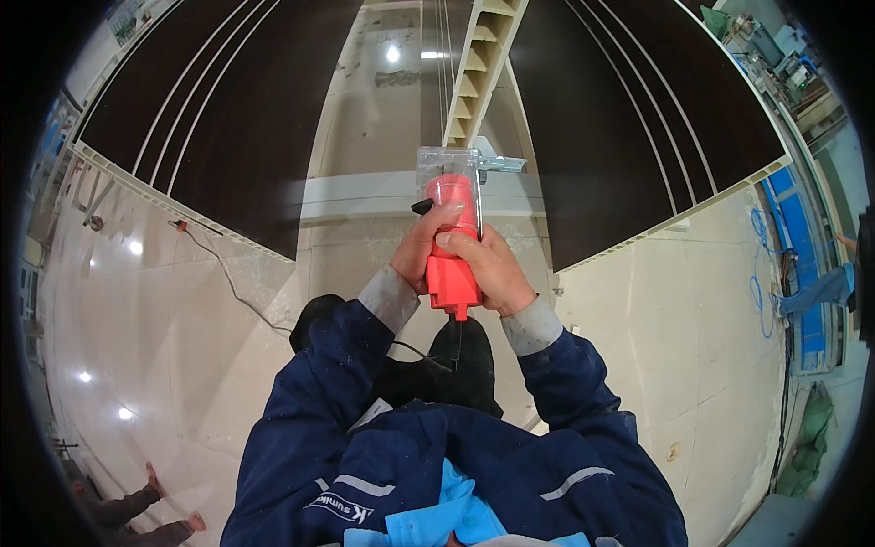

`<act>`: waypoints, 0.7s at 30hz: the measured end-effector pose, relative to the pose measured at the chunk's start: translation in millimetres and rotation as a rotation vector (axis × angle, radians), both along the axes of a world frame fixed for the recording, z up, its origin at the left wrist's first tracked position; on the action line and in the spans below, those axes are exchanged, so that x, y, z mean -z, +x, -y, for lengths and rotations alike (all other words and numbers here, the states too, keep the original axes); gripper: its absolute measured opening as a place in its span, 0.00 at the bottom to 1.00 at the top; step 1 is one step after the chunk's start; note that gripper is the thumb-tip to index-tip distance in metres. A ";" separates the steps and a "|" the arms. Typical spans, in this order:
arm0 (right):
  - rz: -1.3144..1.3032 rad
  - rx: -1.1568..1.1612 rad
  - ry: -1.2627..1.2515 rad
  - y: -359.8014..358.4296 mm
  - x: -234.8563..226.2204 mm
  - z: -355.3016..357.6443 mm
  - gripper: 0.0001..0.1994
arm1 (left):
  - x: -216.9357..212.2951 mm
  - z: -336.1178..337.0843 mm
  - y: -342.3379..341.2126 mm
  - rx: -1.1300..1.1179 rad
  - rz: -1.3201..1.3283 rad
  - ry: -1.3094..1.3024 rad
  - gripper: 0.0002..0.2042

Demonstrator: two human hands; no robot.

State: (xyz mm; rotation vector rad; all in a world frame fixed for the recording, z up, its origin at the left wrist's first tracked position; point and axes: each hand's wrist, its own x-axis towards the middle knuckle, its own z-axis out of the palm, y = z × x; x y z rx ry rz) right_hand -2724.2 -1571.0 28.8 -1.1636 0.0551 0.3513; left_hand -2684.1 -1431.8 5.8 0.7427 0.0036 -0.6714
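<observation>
Two dark wall panels (246,118) with pale hollow edges were seen flanking a narrow cream panel (478,68), at whose near end a red trim router (453,251) with a clear base (447,173) was gripped, the left hand (424,246) and right hand (492,269) both wrapped tight around its body. A slip off that thin edge could be judged likely if pressure were uneven, or if the trailing black cord (228,273) were snagged. The cutting bit was hidden, and the fingers of each hand were only partly visible.

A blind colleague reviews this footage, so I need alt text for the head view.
Both hands, the left hand and right hand, grip a red power tool with a clear plastic base, held against the edge of a pale hollow panel. Dark striped panels lie on either side over a glossy floor.
</observation>
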 end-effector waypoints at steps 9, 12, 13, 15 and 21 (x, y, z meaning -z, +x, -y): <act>0.040 0.005 -0.037 -1.5 -22.0 0.2 0.20 | -12.1 -0.8 7.3 0.073 -0.074 -0.060 0.22; 0.042 -0.001 -0.042 -2.0 -37.9 1.6 0.19 | -24.0 -1.3 8.2 0.070 0.038 -0.082 0.22; 0.052 -0.004 -0.052 -2.9 -43.9 2.3 0.19 | -28.8 -0.7 8.2 0.074 0.014 -0.078 0.21; 0.056 -0.007 -0.069 -4.4 -57.2 4.5 0.19 | -40.5 1.4 9.0 0.099 -0.016 -0.097 0.21; 0.027 0.001 -0.103 -6.8 -97.2 6.1 0.20 | -82.8 1.6 3.3 0.151 0.043 -0.162 0.21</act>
